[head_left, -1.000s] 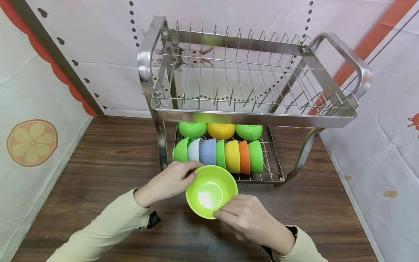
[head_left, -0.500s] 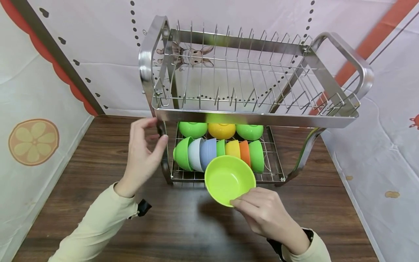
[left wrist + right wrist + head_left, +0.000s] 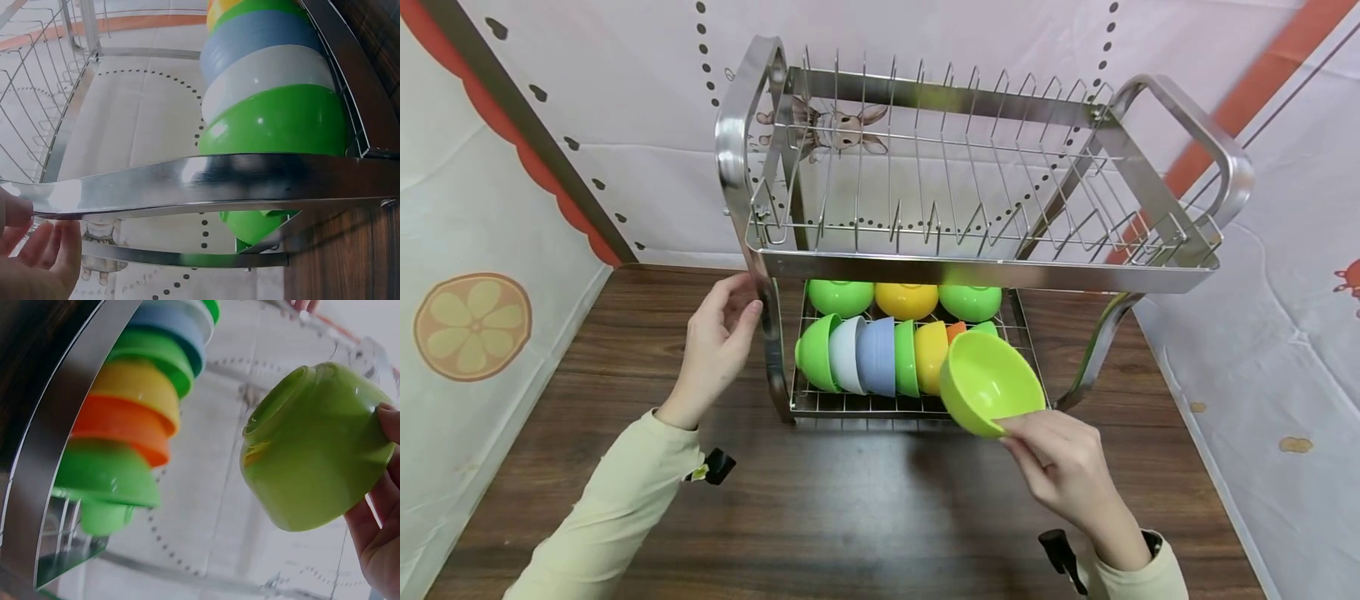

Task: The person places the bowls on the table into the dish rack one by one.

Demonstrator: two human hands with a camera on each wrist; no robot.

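Note:
My right hand holds a lime-green bowl by its lower right rim, in front of the right end of a row of nested bowls. The bowl is tilted, and its underside and foot ring show in the right wrist view. My left hand is at the front left leg of a metal dish rack. In the left wrist view its fingertips grip the leg's edge. On the lower shelf stand a green bowl, a pale one, a blue bowl, a yellow bowl and others.
Behind the row, two green bowls and a yellow bowl lie upside down. The upper wire shelf overhangs the lower one. White patterned cloth walls surround the wooden tabletop.
The left hand has let go of the lime-green bowl and moved left to the rack's leg. The right hand has carried the bowl rightward and tilted it.

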